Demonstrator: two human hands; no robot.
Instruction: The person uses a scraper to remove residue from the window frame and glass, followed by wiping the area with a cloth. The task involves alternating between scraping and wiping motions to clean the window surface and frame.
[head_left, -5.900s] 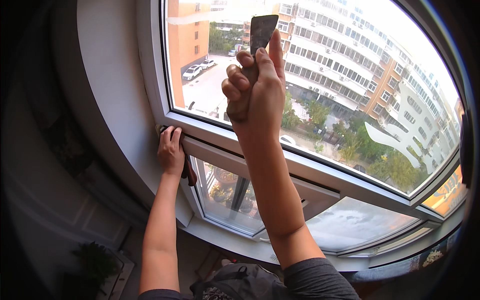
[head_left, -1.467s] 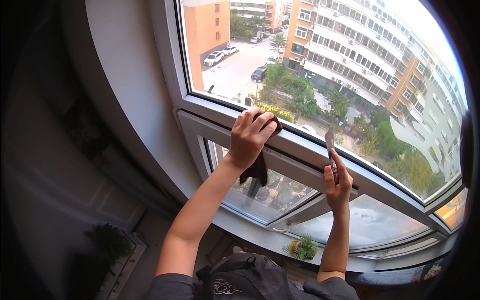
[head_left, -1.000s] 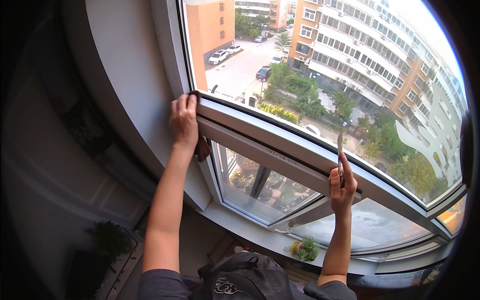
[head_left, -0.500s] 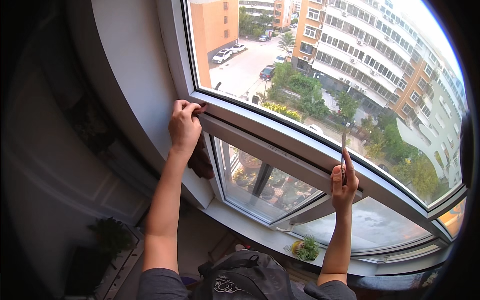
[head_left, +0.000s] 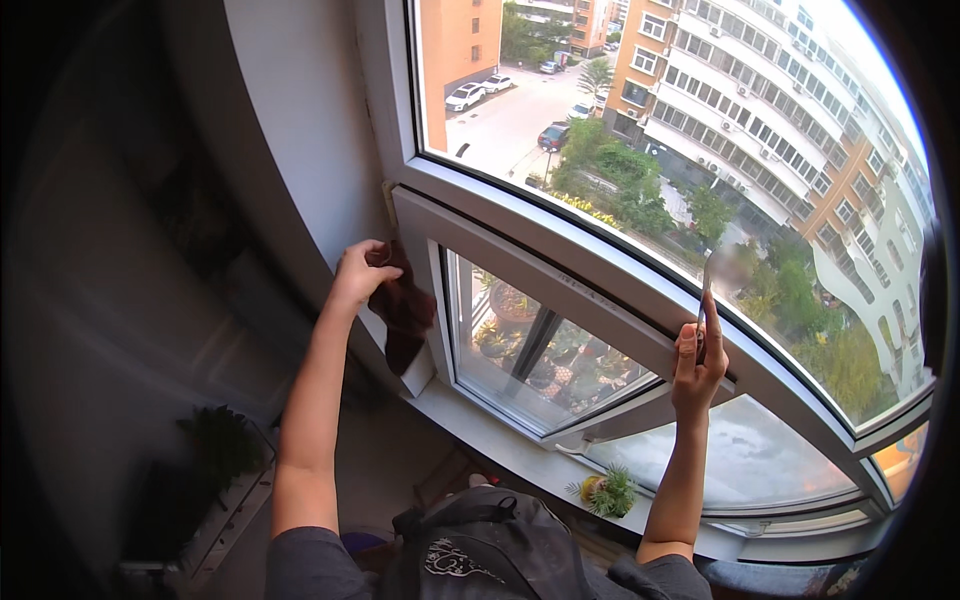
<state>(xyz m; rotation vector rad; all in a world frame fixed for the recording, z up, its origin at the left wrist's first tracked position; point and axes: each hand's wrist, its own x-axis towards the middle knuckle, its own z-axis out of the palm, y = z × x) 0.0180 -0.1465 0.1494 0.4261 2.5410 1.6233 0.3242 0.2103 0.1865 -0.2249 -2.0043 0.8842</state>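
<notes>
Pinched in the fingers of my left hand (head_left: 362, 277) is a dark brown cloth (head_left: 404, 312), hanging beside the left edge of the window frame (head_left: 425, 210). My right hand (head_left: 700, 358) is raised at the top rail of the lower window sash (head_left: 540, 265), toward the right. It grips a slim metal tool (head_left: 708, 270) pointing upward, its index finger stretched along it. The tool's lower part is hidden in the hand, so its exact kind cannot be made out. The lower sash seems slightly tilted in from the fixed frame.
A potted plant (head_left: 608, 492) stands on the window sill (head_left: 490, 435). Another dark plant (head_left: 220, 445) sits on a cabinet at the lower left. A black bag (head_left: 490, 550) lies against my front. Beyond the large upper pane are buildings, trees and parked cars.
My left hand has come down and away from the frame's upper corner with the cloth, which now hangs more fully in view. My right hand stays at the rail; the view has shifted slightly.
</notes>
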